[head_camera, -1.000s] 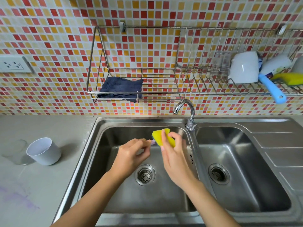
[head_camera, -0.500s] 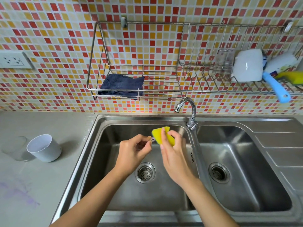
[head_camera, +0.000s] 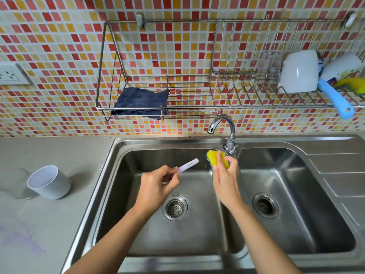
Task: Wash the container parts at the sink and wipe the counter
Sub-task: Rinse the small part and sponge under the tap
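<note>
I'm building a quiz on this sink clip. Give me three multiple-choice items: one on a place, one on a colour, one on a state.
1. Where does the dark blue cloth lie?
A. in the wall rack
B. in the left basin
C. on the counter

2. What colour is the sponge in the right hand?
A. pink
B. yellow
C. white

3. How is the white cup on the counter?
A. upside down
B. upright and full
C. tipped on its side

Answers: 1 A, it sits in the wire rack above the faucet; 2 B, yellow shows between the fingers; 3 C, its open mouth faces sideways.
</note>
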Demonstrator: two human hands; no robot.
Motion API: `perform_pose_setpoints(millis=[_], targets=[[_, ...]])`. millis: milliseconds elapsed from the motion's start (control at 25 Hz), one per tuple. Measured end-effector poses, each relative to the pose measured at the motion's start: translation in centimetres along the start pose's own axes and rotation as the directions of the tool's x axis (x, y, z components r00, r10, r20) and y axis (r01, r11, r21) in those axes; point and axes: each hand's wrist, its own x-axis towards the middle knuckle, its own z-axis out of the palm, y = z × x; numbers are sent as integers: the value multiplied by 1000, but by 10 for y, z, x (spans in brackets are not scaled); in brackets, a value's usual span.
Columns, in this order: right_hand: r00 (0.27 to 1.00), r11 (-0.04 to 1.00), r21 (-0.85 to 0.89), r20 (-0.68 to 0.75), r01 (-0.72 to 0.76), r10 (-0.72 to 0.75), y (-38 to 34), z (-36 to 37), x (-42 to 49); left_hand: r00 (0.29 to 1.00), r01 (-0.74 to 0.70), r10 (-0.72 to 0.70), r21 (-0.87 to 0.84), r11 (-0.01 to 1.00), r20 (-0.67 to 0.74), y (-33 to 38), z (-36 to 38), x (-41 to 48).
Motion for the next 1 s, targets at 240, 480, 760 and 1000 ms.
perform_pose_setpoints(millis=[240, 480, 760, 1000], targets=[[923, 959, -144, 267, -245, 277, 61, 31, 44, 1000, -8, 6, 122, 993, 18, -12, -9, 4], [841, 883, -302, 304, -360, 447, 81, 39, 91, 996, 37, -50, 164, 986, 77, -27, -22, 7], [872, 891, -422, 360, -166, 333, 83, 46, 85, 997, 38, -48, 148, 988, 58, -28, -14, 8], [870, 907, -407, 400, -112, 287, 90, 42, 81, 994, 56, -68, 143, 988, 81, -29, -9, 10]])
